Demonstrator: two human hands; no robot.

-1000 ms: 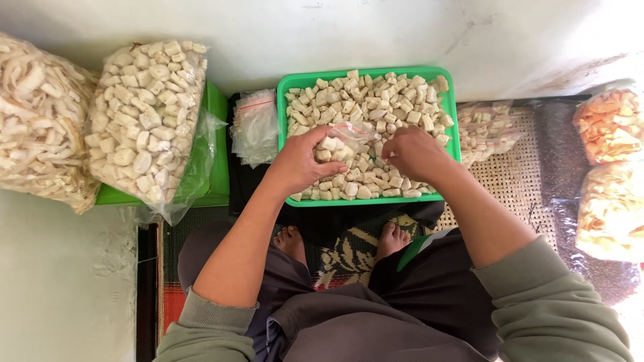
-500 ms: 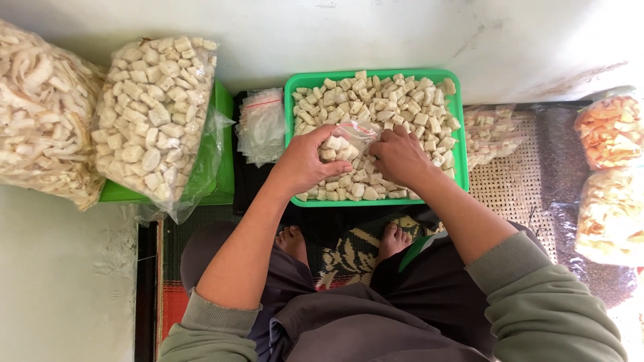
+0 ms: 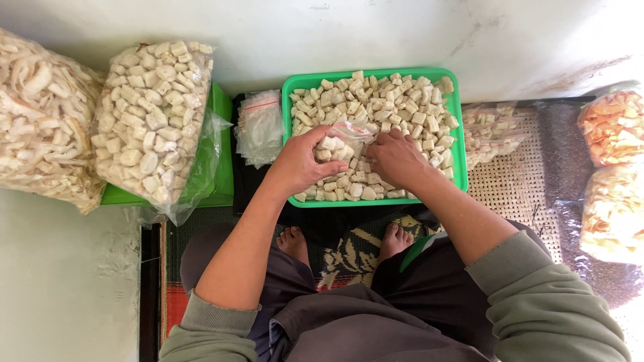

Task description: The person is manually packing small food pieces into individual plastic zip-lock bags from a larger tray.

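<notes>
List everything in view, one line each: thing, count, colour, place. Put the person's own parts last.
tray: one, green, centre, by the wall.
cracker pieces: many, pale cream, heaped in the tray.
small bag: one, clear, partly filled, over the tray between the hands.
empty bags: a stack, clear, left of the tray.
big bag of pieces: one, clear, on a green box, left.
bag of curls: one, clear, far left.
flat bag: one, clear, right of the tray on a woven mat.
orange chip bags: two, far right.
feet: two, bare, below the tray.
left hand: holds the small bag.
right hand: at the bag's mouth, on the pieces.
</notes>
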